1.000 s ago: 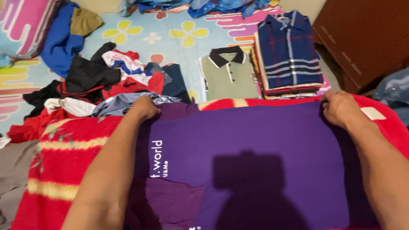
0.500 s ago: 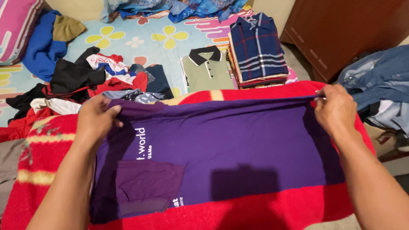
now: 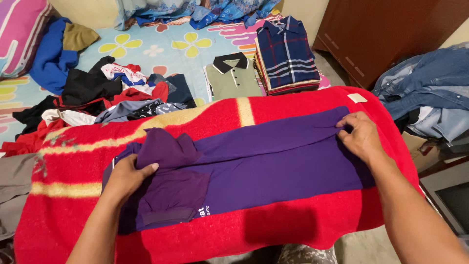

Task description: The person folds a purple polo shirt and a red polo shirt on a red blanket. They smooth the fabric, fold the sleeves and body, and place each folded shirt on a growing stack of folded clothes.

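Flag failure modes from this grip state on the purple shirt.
1. The left hand pinches a bunched sleeve on the purple shirt; that lump could crease into the fold.
2. The right hand holds only the far hem edge, so the long fold may skew.
3. The red blanket underneath is soft and may ruck.

A dark brown wooden cabinet was seen beyond the right hand. A floral-printed mattress lay ahead of both hands, and a pale wall was glimpsed behind it.
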